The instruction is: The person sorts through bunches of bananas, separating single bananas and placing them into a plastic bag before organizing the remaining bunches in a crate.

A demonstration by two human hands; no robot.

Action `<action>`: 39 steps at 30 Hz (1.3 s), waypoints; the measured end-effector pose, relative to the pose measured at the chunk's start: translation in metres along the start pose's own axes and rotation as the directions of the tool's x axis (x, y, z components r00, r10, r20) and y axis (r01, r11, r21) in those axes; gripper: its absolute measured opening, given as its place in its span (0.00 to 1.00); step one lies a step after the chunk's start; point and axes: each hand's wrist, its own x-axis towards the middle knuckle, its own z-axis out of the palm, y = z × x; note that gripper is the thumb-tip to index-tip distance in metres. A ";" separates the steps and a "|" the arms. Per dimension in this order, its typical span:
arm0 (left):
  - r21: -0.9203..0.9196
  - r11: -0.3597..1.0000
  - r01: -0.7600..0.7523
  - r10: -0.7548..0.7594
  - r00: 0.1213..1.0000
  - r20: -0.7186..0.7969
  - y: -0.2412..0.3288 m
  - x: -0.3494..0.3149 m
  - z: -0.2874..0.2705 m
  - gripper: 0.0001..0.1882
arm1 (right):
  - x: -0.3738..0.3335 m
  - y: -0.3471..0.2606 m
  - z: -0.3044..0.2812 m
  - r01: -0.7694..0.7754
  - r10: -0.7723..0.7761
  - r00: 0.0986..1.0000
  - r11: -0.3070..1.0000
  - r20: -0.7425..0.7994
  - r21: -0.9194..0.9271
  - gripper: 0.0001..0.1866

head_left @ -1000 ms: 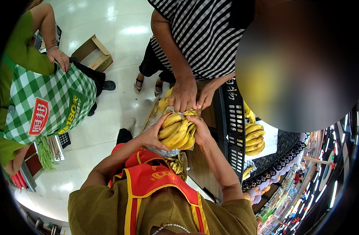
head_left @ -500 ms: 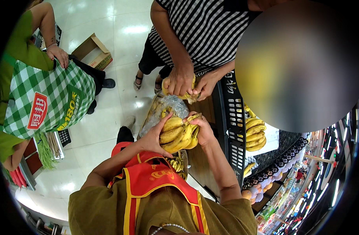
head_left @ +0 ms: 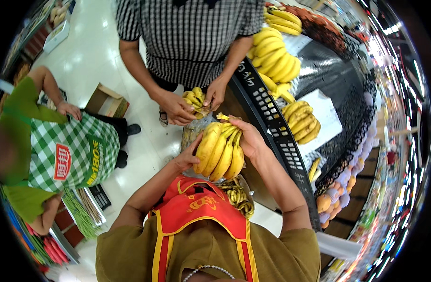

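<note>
Between my hands, in front of my red apron, is a bunch of yellow bananas [head_left: 220, 152] with brown speckles. My left hand [head_left: 187, 156] grips its left side, thumb against the fruit. My right hand [head_left: 249, 136] is closed round the stem end at the upper right. Just beyond, a person in a checked top holds a smaller bunch of bananas [head_left: 194, 99] in both hands. Below that bunch, a box with clear plastic [head_left: 193, 130] is partly hidden by my hands. More small bananas [head_left: 239, 195] lie in a container under my bunch.
A black slotted display rim [head_left: 272, 122] runs along my right, with banana bunches [head_left: 275, 58] and another bunch [head_left: 301, 121] on the stand behind it. Oranges [head_left: 324, 203] sit at the near right. A person in a green checked apron [head_left: 74, 152] stands left, near an open cardboard box [head_left: 107, 101].
My view has shifted, showing more of the display. The bunch in my hands has turned, its fingers now pointing down toward me. The person opposite stands more upright, still handling bananas.
</note>
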 end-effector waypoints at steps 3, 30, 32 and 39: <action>-0.141 0.985 0.099 -0.088 0.993 0.081 -0.012 0.010 -0.009 0.55 | -0.008 -0.015 -0.006 0.006 -0.008 1.000 0.998 0.027 0.062 0.10; -0.477 0.870 0.126 -0.028 0.978 0.208 0.000 0.082 0.107 0.45 | -0.140 -0.027 -0.051 0.380 -0.362 0.917 0.921 0.169 -0.088 0.28; -0.484 0.864 0.140 -0.060 0.982 0.177 0.000 0.084 0.112 0.45 | -0.141 -0.028 -0.054 0.410 -0.384 0.891 0.910 0.242 -0.065 0.34; -0.381 0.893 0.242 -0.217 0.970 0.107 0.014 0.092 0.126 0.43 | -0.138 -0.027 -0.066 0.469 -0.434 0.880 0.859 0.194 -0.206 0.30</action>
